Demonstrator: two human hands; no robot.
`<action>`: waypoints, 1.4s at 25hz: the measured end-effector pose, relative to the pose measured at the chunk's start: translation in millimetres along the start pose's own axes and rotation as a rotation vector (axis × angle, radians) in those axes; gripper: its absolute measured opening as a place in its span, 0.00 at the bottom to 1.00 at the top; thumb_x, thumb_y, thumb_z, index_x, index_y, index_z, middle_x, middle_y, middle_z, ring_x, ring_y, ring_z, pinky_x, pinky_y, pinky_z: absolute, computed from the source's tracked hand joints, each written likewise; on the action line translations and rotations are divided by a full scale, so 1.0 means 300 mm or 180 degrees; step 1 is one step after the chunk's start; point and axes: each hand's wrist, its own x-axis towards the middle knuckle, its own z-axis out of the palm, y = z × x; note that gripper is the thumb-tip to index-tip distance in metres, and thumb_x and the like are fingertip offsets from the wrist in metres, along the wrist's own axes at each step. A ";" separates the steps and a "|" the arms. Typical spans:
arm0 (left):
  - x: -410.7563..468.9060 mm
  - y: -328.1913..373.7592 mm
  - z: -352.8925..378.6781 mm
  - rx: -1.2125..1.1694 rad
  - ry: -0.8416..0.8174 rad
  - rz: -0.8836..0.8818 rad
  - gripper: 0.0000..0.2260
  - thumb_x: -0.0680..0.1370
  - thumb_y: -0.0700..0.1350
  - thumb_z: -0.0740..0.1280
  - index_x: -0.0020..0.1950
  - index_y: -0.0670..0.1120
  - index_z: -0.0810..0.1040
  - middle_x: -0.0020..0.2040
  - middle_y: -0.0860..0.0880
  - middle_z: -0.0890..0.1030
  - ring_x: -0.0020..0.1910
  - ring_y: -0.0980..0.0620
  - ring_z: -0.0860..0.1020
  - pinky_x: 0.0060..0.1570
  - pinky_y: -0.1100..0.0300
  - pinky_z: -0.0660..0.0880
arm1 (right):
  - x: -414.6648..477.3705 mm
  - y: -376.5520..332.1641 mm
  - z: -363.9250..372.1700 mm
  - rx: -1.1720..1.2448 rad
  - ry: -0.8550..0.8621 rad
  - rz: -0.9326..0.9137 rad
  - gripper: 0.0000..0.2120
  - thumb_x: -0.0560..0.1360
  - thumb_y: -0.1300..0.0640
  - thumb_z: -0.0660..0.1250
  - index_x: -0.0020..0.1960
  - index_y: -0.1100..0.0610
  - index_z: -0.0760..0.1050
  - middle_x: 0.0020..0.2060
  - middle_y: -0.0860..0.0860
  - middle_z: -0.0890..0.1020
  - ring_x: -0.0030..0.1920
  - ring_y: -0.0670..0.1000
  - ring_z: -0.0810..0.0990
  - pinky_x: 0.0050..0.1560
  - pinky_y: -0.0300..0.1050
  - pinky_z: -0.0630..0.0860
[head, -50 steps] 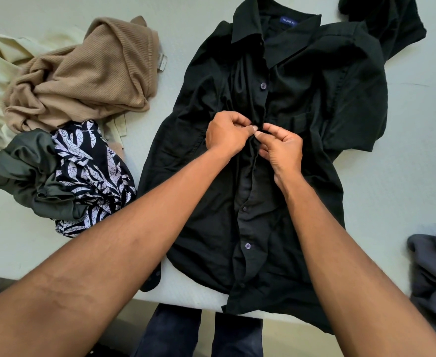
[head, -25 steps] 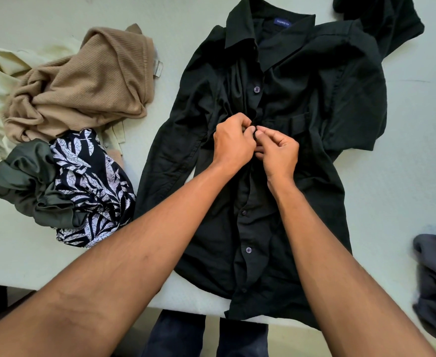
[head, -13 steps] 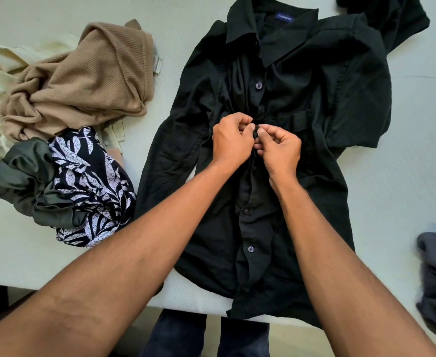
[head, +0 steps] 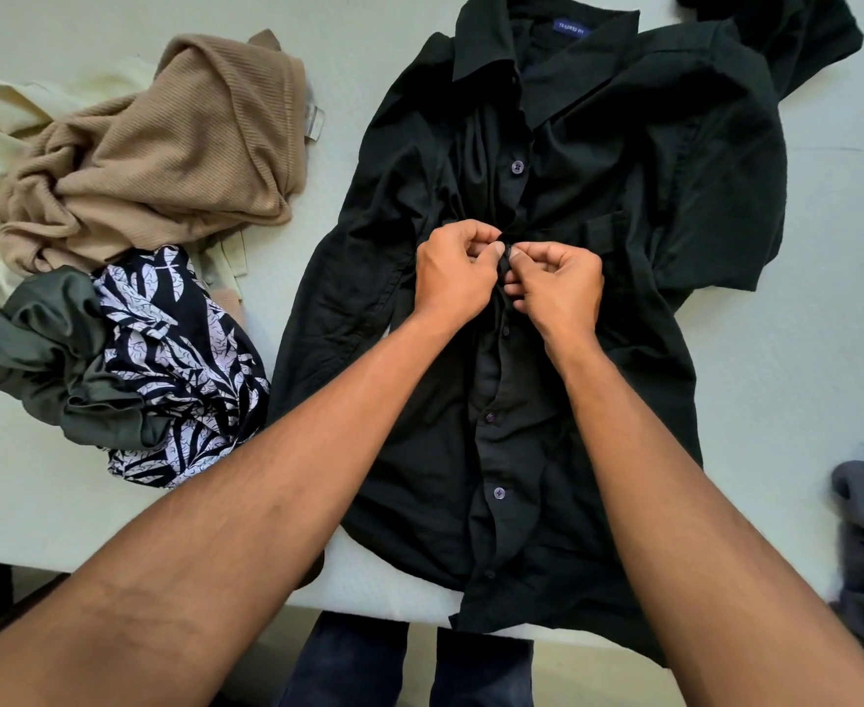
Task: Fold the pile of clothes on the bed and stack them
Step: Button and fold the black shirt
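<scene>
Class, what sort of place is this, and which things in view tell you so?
Likely a bedroom: a pale bed bears a black shirt spread out, a heap of unfolded clothes lies beside it, and the left hand and right hand pinch its button placket.

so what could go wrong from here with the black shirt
1. The left hand and right hand both pinch the black shirt at its front placket, where the cloth is bunched. Folding it like that would likely set creases.
2. Its hem hangs over the near edge of the bed, so a tug toward the person might slide it off.
3. One sleeve lies crumpled at the top right and could make the fold lopsided.
</scene>
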 end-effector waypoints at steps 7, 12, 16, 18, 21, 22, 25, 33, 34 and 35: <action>-0.014 -0.002 0.033 0.0012 0.0149 0.0041 0.04 0.77 0.40 0.69 0.49 0.46 0.81 0.35 0.58 0.79 0.37 0.56 0.81 0.48 0.54 0.80 | -0.031 0.029 0.020 -0.0111 0.0239 -0.0444 0.04 0.76 0.56 0.72 0.49 0.51 0.86 0.34 0.46 0.86 0.36 0.45 0.86 0.46 0.51 0.84; -0.026 -0.010 0.044 -0.0156 0.0251 0.0177 0.06 0.74 0.36 0.67 0.48 0.45 0.76 0.31 0.54 0.78 0.32 0.54 0.78 0.44 0.50 0.78 | -0.042 0.047 0.009 0.0175 0.0138 -0.0498 0.08 0.75 0.54 0.75 0.53 0.54 0.87 0.40 0.45 0.88 0.42 0.43 0.87 0.47 0.42 0.82; -0.028 -0.008 0.051 -0.0088 0.0305 0.0280 0.09 0.72 0.35 0.66 0.45 0.47 0.68 0.34 0.53 0.75 0.33 0.49 0.76 0.41 0.47 0.76 | -0.047 0.031 0.023 0.0024 0.0342 -0.0563 0.05 0.74 0.54 0.75 0.49 0.53 0.87 0.36 0.43 0.86 0.40 0.39 0.84 0.44 0.37 0.80; -0.029 0.001 0.059 -0.0095 0.0300 0.0070 0.10 0.72 0.36 0.66 0.44 0.49 0.68 0.33 0.55 0.73 0.33 0.50 0.73 0.42 0.47 0.75 | -0.050 0.021 0.027 -0.0002 0.0461 -0.0498 0.04 0.73 0.54 0.75 0.46 0.51 0.87 0.32 0.42 0.84 0.36 0.38 0.82 0.42 0.38 0.79; -0.033 0.006 0.064 -0.0258 0.0303 -0.0092 0.08 0.74 0.36 0.66 0.43 0.50 0.74 0.35 0.54 0.77 0.34 0.52 0.76 0.45 0.49 0.78 | -0.051 0.011 0.031 0.0041 0.0509 -0.0446 0.03 0.72 0.56 0.74 0.44 0.51 0.87 0.29 0.41 0.83 0.33 0.37 0.80 0.38 0.35 0.75; -0.038 0.004 0.061 -0.0316 0.0301 -0.0091 0.07 0.74 0.37 0.67 0.44 0.49 0.77 0.36 0.54 0.80 0.35 0.53 0.79 0.46 0.51 0.79 | -0.052 0.010 0.030 0.0061 0.0513 -0.0442 0.04 0.72 0.56 0.74 0.45 0.51 0.87 0.30 0.41 0.83 0.33 0.37 0.80 0.37 0.34 0.75; -0.055 -0.005 0.054 -0.0421 0.0342 -0.0045 0.05 0.76 0.38 0.68 0.47 0.47 0.81 0.39 0.54 0.83 0.39 0.58 0.82 0.47 0.56 0.81 | -0.055 0.015 0.025 0.0144 0.0472 -0.0415 0.04 0.73 0.57 0.74 0.46 0.52 0.87 0.32 0.43 0.85 0.34 0.38 0.82 0.38 0.37 0.77; -0.066 0.001 0.068 -0.0571 0.0618 -0.0168 0.03 0.75 0.41 0.73 0.47 0.45 0.85 0.39 0.54 0.84 0.37 0.62 0.82 0.44 0.65 0.80 | -0.034 0.039 0.004 0.0505 0.0078 -0.0269 0.05 0.75 0.58 0.74 0.50 0.56 0.87 0.38 0.50 0.88 0.39 0.49 0.87 0.37 0.41 0.77; -0.068 0.006 0.069 -0.0573 0.0652 -0.0196 0.03 0.75 0.40 0.72 0.47 0.45 0.85 0.39 0.54 0.85 0.37 0.62 0.82 0.45 0.63 0.80 | -0.034 0.040 0.003 0.0517 0.0077 -0.0265 0.06 0.75 0.58 0.74 0.50 0.56 0.87 0.38 0.50 0.88 0.38 0.48 0.86 0.37 0.40 0.77; -0.067 0.010 0.070 -0.0565 0.0672 -0.0224 0.03 0.75 0.40 0.72 0.47 0.45 0.85 0.39 0.54 0.85 0.37 0.61 0.82 0.46 0.61 0.80 | -0.035 0.039 0.003 0.0536 0.0086 -0.0250 0.06 0.75 0.59 0.74 0.51 0.57 0.87 0.38 0.50 0.88 0.38 0.48 0.86 0.36 0.40 0.77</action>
